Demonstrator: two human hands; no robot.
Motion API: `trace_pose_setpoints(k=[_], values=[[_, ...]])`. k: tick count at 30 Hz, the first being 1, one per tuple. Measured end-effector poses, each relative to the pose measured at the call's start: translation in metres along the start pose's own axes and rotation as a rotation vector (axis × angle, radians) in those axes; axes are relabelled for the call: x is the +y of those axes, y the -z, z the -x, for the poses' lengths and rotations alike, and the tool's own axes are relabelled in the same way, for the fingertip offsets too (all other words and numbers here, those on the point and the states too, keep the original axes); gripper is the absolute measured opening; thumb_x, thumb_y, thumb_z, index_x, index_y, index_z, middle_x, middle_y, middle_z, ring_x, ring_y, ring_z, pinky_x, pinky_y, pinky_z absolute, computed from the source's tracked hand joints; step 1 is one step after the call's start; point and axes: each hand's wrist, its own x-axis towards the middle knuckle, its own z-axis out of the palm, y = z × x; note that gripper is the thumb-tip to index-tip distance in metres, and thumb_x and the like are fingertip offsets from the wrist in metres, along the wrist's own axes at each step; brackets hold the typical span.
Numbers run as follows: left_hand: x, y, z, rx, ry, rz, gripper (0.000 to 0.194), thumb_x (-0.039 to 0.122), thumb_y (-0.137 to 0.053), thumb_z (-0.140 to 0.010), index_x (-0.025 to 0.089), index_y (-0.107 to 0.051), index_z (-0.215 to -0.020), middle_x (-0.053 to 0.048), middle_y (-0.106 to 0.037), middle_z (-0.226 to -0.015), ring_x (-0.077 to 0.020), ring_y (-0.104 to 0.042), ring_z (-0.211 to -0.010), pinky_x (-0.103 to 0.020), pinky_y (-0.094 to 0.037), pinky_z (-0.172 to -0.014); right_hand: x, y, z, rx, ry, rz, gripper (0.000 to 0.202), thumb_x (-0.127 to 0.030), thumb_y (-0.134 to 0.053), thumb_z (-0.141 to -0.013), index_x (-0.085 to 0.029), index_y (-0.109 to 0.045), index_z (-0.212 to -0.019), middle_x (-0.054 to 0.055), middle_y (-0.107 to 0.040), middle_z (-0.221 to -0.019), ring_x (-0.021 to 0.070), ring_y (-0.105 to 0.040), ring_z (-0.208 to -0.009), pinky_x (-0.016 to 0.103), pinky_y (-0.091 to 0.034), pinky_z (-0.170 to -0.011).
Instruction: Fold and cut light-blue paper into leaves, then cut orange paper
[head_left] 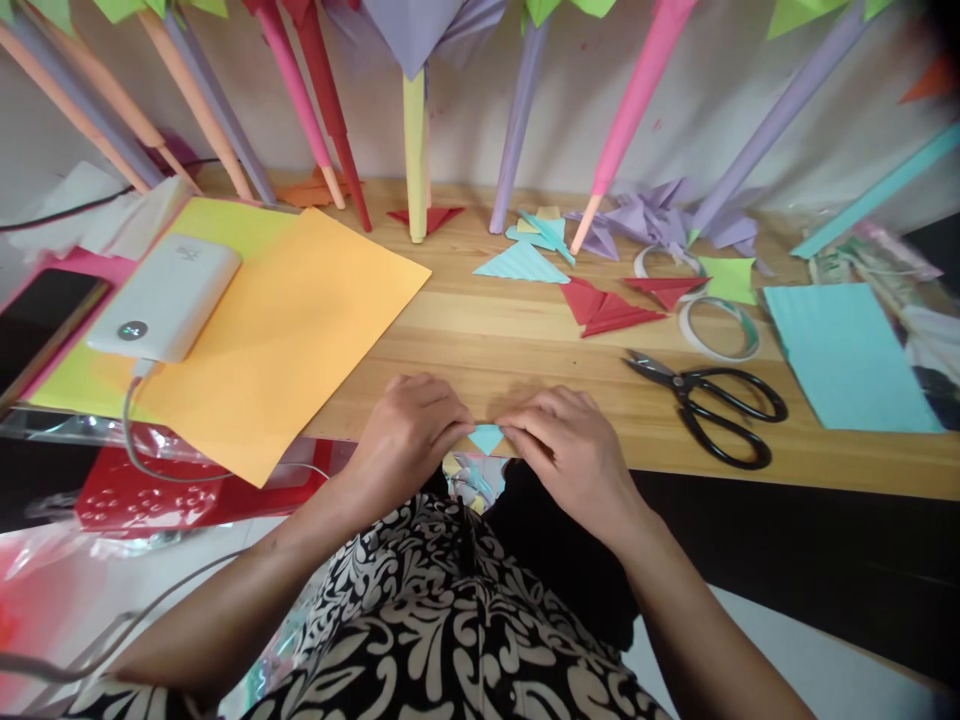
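At the table's front edge, a small light-blue piece of paper [487, 438] shows between my two hands, its point turned toward me. My left hand [415, 418] pinches its left end, thumb and fingers pressed together. The right end is pinched in my right hand [570, 435]. Most of the paper is hidden by the fingers. Farther back lie a folded light-blue paper triangle [523, 262] and red folded pieces [609, 308]. Black-handled scissors [705, 395] rest to the right of my right hand, their blades pointing left.
Orange paper sheets [300, 320] and a white power bank [169, 298] with a cable are on the left. Tape rolls [720, 330] and a blue sheet [855, 355] lie right. Rolled paper stems, one yellow [415, 150], lean along the wall. A phone [45, 325] is far left.
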Motion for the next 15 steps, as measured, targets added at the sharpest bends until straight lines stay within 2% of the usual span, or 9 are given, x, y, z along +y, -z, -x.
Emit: trace_pose_setpoints(k=[5,15], values=[[-0.0092,-0.0083,0.0016,0.023,-0.061,-0.040,0.019,0.017,-0.054,-0.097,0.016,-0.067,-0.084,-0.004,-0.068,-0.082,-0.0178,-0.056,-0.080,-0.034,-0.038,-0.073,0.0064,-0.0072,0.0006,0.022,0.036,0.016,0.012,-0.016,-0.059,-0.094,-0.020,-0.071,-0.096,0.003,-0.066,-0.082,0.0181,-0.055,-0.079,0.033,-0.041,-0.072],[-0.0092,-0.0040,0.0016,-0.027,-0.077,-0.019,0.017,0.009,-0.053,-0.095,0.016,-0.069,-0.097,-0.004,-0.067,-0.086,-0.0179,-0.057,-0.081,-0.036,-0.039,-0.073,0.0070,-0.0039,0.0014,0.016,0.059,0.007,0.020,-0.008,-0.057,-0.091,-0.019,-0.072,-0.099,0.003,-0.061,-0.078,0.0184,-0.054,-0.076,0.032,-0.043,-0.067]])
